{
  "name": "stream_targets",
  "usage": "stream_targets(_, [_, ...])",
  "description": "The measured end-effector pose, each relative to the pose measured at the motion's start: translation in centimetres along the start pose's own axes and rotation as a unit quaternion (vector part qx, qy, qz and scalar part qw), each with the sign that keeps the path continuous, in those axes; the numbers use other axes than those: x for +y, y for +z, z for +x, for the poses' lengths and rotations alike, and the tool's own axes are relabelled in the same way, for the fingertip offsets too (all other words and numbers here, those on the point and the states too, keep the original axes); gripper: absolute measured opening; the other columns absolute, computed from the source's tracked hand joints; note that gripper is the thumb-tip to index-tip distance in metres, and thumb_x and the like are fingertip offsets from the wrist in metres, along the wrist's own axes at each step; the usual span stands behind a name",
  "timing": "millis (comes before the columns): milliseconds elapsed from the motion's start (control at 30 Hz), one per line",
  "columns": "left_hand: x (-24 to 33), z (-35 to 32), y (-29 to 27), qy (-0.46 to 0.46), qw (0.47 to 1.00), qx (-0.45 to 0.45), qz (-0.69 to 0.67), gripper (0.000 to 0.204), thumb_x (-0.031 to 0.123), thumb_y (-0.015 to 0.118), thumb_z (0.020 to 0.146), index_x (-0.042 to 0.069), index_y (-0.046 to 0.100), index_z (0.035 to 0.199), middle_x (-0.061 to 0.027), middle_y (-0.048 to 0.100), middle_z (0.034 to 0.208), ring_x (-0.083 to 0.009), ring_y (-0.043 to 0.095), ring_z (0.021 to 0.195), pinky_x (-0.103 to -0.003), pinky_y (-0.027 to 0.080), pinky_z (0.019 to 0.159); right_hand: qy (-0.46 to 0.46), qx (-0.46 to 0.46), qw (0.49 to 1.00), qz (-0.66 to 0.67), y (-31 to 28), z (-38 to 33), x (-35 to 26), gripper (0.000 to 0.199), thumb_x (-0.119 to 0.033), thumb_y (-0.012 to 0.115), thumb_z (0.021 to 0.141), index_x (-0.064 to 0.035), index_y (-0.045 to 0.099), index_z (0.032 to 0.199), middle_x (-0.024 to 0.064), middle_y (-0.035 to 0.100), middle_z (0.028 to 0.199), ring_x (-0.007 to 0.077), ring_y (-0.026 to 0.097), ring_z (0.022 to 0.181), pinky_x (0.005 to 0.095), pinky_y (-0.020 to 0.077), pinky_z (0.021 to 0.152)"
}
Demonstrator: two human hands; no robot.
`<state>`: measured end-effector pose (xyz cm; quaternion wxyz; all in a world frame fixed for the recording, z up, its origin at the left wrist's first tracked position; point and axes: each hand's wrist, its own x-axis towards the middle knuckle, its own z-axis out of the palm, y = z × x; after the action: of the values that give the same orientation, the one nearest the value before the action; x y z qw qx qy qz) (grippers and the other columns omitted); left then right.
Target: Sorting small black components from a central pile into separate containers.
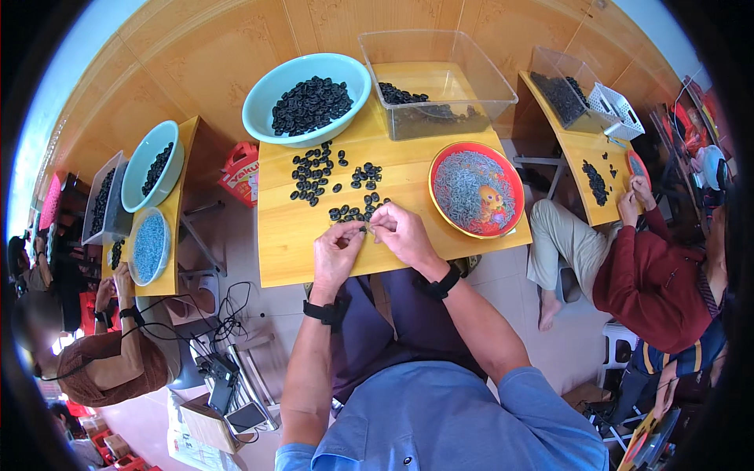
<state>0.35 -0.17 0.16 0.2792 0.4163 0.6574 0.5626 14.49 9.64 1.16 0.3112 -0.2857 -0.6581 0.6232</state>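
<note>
At the front of the yellow wooden table (287, 247), both my hands meet fingertip to fingertip. My left hand (336, 251) is closed in a pinch on a small black plastic piece (363, 229). Beside it, my right hand (404, 234) is pinched too; whatever is between its fingertips is too small to make out. Just beyond my fingers lies a loose group of black oval pieces (345, 213), with more black pieces (311, 174) farther back. Right of my hands, a red round tray (514, 206) with a yellow rim holds many small grey metal-looking pieces (465, 188).
A light-blue basin (255, 118) heaped with black pieces stands at the back left. Next to it is a clear plastic box (471, 118) with more inside. People work at side tables to the left (177, 259) and right (561, 129). Cables (224, 322) hang at left.
</note>
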Motion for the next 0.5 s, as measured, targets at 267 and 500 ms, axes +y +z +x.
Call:
stream_targets(267, [0.51,0.05,0.03,-0.013,1.000,-0.015,0.009,0.017,0.004,0.071,0.087,-0.001,0.072,0.104,0.0002,0.067,0.081,-0.0046,0.057,0.072,-0.021,0.048,0.067,-0.026,0.004,0.999,0.020,0.06,0.26,0.29,0.007,0.005,0.062,0.087,0.0025,0.059,0.092,0.0058,0.066,0.079,0.0107,0.066,0.069,0.0255,0.0532,0.060])
stream_targets(500, [0.77,0.01,-0.04,-0.016,1.000,-0.008,0.023,0.017,0.005,0.072,0.087,-0.001,0.073,0.103,0.0017,0.066,0.078,-0.0034,0.054,0.068,-0.020,0.045,0.061,-0.025,-0.002,1.000,-0.004,0.21,0.55,-0.04,0.005,0.004,0.062,0.087,0.0037,0.060,0.092,0.0076,0.068,0.080,0.0118,0.067,0.069,0.0261,0.0545,0.060])
